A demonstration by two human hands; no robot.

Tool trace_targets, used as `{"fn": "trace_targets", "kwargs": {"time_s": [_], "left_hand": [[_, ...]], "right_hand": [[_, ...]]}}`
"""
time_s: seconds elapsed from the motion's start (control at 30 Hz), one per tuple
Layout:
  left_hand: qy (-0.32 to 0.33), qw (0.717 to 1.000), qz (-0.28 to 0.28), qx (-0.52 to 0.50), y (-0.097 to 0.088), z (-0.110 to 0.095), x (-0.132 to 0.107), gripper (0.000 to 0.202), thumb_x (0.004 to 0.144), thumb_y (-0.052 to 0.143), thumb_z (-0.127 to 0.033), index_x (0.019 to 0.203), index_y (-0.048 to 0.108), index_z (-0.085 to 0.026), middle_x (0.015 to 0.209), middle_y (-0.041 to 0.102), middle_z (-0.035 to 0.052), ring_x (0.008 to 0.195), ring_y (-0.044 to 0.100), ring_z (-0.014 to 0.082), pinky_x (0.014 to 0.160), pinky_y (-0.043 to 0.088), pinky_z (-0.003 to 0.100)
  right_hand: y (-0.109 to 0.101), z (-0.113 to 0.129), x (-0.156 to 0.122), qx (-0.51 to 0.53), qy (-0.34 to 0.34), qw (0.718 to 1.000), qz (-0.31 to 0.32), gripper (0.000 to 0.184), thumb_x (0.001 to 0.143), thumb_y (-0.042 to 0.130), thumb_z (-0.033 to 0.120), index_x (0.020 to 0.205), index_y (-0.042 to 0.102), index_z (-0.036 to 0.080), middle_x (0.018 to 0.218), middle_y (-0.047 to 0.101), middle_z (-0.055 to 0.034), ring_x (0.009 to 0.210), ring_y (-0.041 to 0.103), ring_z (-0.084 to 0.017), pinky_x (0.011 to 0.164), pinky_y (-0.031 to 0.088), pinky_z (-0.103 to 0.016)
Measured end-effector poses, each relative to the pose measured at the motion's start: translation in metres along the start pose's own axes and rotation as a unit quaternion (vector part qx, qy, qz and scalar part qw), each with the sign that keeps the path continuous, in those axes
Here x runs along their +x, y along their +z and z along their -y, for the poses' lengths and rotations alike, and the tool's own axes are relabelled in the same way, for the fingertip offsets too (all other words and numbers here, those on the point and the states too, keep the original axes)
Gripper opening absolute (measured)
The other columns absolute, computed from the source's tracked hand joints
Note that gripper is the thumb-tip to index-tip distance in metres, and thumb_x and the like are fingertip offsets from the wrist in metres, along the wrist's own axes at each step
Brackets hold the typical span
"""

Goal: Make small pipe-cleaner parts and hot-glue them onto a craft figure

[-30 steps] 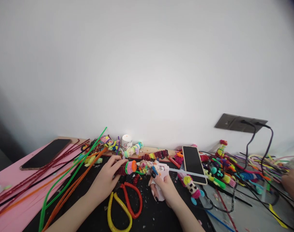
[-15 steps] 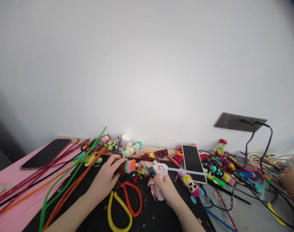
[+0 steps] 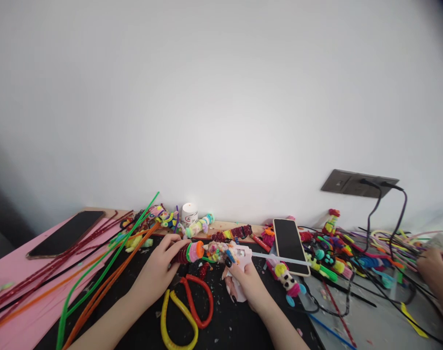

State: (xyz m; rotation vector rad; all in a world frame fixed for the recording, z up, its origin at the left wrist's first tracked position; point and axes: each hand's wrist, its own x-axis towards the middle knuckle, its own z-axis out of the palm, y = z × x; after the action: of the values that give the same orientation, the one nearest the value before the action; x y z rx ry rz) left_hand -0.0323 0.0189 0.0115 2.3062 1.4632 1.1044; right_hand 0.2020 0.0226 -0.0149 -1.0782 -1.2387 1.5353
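My left hand is closed round a coiled pipe-cleaner figure with dark red, green, pink and orange rings, held just above the black mat. My right hand grips a pale pink hot glue gun, one dark-nailed finger on its side. The gun's nozzle points left at a multicoloured fuzzy piece at the figure's end. A clear glue stick juts out of the gun's back to the right.
Scissors with red and yellow handles lie below my hands. Long green, orange and red pipe cleaners cross a pink sheet holding a phone. A second phone, a white jar, cables and another person's hand are nearby.
Both hands, the figure and the glue gun have held their pose, shifting only slightly with the view. The other person's hand at the right has moved a little leftward.
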Motion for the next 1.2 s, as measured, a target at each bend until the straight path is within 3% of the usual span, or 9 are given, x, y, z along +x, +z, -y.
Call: {"fn": "trace_targets", "kwargs": {"time_s": [1.2], "left_hand": [[0.004, 1.0, 0.006, 0.013, 0.003, 0.007, 0.0, 0.048, 0.076, 0.041, -0.001, 0.116, 0.053, -0.023, 0.111, 0.05, 0.0077, 0.109, 0.05, 0.0238, 0.095, 0.042, 0.04]], "right_hand": [[0.001, 0.004, -0.003, 0.002, 0.001, 1.0, 0.006, 0.041, 0.069, 0.06, 0.055, 0.062, 0.054, 0.015, 0.039, 0.051, 0.0041, 0.027, 0.038, -0.005, 0.029, 0.026, -0.016]]}}
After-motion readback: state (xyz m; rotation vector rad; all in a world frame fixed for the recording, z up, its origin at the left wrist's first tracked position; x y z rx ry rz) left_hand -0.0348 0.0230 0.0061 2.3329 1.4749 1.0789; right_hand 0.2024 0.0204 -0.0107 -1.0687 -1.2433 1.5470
